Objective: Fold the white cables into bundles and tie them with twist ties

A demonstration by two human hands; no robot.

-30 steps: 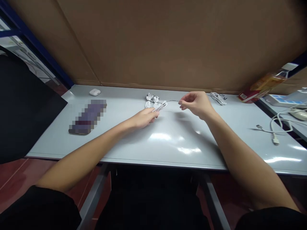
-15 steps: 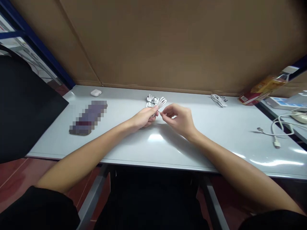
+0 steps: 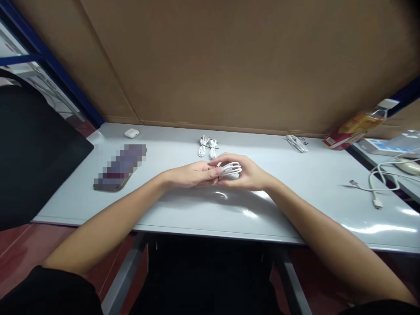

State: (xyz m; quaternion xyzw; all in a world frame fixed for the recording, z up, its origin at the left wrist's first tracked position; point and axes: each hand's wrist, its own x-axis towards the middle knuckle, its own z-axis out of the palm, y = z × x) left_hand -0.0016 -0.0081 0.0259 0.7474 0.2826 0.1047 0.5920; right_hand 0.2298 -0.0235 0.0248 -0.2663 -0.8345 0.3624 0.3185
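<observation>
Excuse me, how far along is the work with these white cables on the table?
Done: three coiled white cables lie towards the back. In hand: a looped white cable is held between the left hand and right hand. Left: one loose white cable lies uncoiled on the right.

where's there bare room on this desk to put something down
The open desktop behind the right hand has room, between the two white cable coils and the third coil. There's more between the right forearm and the loose white cable. The middle is crowded, where the left hand and right hand hold a coiled white cable.
</observation>
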